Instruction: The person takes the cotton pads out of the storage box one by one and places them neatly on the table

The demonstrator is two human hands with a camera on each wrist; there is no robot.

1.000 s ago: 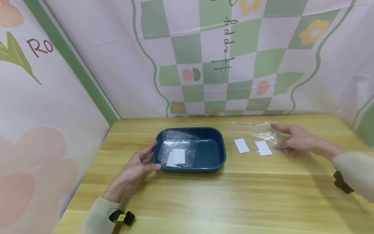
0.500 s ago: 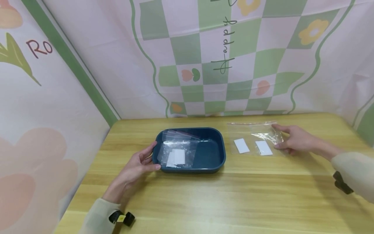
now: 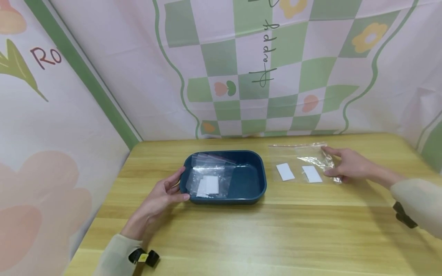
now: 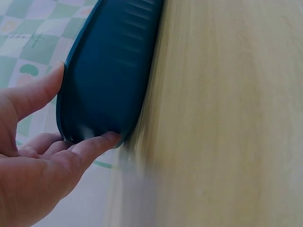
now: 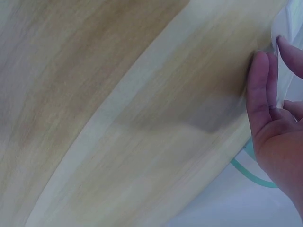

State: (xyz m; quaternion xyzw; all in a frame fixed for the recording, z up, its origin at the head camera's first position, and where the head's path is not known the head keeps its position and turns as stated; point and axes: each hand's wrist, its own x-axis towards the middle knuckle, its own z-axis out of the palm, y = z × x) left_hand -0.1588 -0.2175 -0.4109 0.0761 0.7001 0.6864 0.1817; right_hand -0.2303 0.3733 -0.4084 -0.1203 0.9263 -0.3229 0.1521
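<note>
A dark blue rectangular tray [image 3: 248, 180] sits on the table, and my left hand [image 3: 162, 195] grips its left end, thumb and fingers spread around the rim. The left wrist view shows fingertips on the tray wall [image 4: 109, 71]. Inside the tray's left half lie overlapping clear zip bags [image 3: 193, 174] with white cards [image 3: 212, 184]. To the tray's right, more clear zip bags lie flat, overlapping, with a left white card [image 3: 285, 171] and a right white card [image 3: 312, 174]. My right hand [image 3: 352, 165] holds the crinkled right edge of the right-hand zip bag [image 3: 310, 159].
A light wooden table [image 3: 228, 237] carries everything. Behind it hangs a checked green and white cloth [image 3: 252, 88], with another printed cloth [image 3: 69, 134] on the left. Both wrists wear dark straps.
The right-hand bag and its card have shifted very slightly right, and the bag's crinkles by my right fingers have changed. My left hand and the tray stay put.
</note>
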